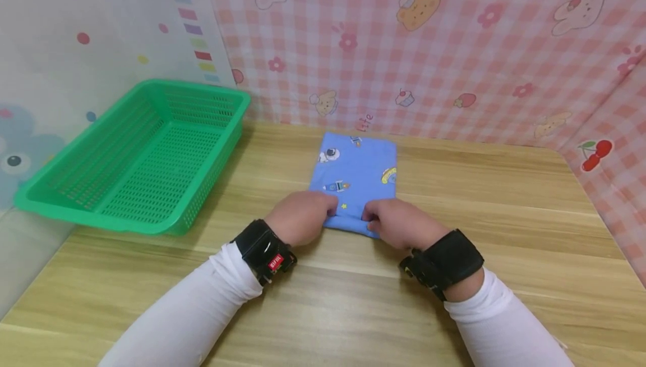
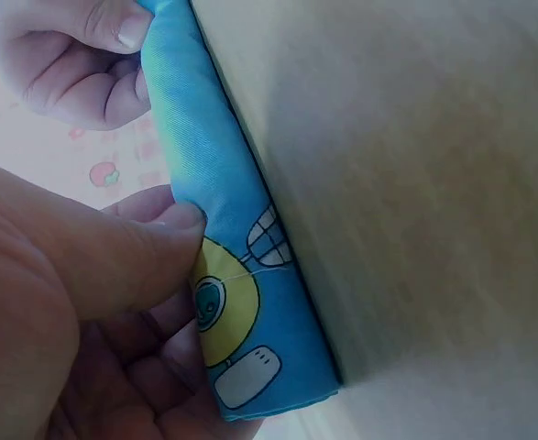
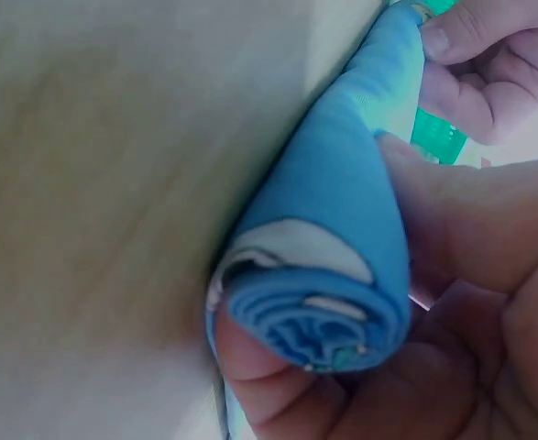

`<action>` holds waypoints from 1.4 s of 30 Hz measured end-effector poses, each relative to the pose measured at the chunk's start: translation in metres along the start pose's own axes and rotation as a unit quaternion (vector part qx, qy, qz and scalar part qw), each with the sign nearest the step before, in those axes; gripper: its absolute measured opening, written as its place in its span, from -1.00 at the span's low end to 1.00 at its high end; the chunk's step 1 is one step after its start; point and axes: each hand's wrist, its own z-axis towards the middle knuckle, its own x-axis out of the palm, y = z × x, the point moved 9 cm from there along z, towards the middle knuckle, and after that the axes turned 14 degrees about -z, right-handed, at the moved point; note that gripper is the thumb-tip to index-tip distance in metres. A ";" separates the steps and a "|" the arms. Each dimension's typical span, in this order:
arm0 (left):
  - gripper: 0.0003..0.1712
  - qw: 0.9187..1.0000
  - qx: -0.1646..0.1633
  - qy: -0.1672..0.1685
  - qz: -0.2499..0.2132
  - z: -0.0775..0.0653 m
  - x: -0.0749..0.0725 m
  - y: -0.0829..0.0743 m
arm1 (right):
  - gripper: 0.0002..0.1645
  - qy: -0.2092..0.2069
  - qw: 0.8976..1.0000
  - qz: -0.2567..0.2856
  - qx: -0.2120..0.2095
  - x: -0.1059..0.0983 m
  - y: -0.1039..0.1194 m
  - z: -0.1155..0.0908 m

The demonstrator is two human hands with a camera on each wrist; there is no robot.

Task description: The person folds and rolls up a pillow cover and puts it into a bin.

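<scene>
A blue cloth [image 1: 353,165] printed with astronauts, rockets and stars lies folded flat on the wooden table, its near end rolled into a tight tube. My left hand [image 1: 303,215] grips the left part of the roll, thumb on the near side in the left wrist view. At the right part, my right hand [image 1: 398,221] holds the roll between thumb and curled fingers. Seen in the right wrist view, the end of the rolled cloth [image 3: 314,316] shows several spiral layers, with a fingertip against it. The far part of the cloth stays flat.
A green plastic basket [image 1: 229,148] with slotted sides stands at the left of the table [image 1: 504,198]. Behind the table rises a pink checked wall covering [image 1: 454,64], and a white one with coloured dots is at the left.
</scene>
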 end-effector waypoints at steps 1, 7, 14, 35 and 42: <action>-0.82 1.000 0.001 0.000 -0.002 0.000 0.000 0.000 | -0.89 0.000 1.000 0.006 0.005 0.000 -0.001 0.000; -0.80 1.000 0.003 -0.003 0.005 0.000 0.000 -0.002 | -0.93 0.004 0.999 0.027 0.031 -0.001 -0.006 0.001; -0.76 0.998 0.026 -0.037 0.045 -0.003 -0.004 -0.011 | -0.93 0.003 0.997 0.052 0.058 -0.002 -0.011 0.002; -0.82 0.983 0.061 -0.054 0.164 -0.010 -0.001 -0.027 | -0.74 -0.126 0.982 -0.140 -0.028 -0.024 0.032 -0.015; -0.81 0.984 0.066 -0.049 0.158 -0.011 0.000 -0.028 | -0.72 -0.092 0.980 -0.172 -0.024 -0.022 0.041 -0.023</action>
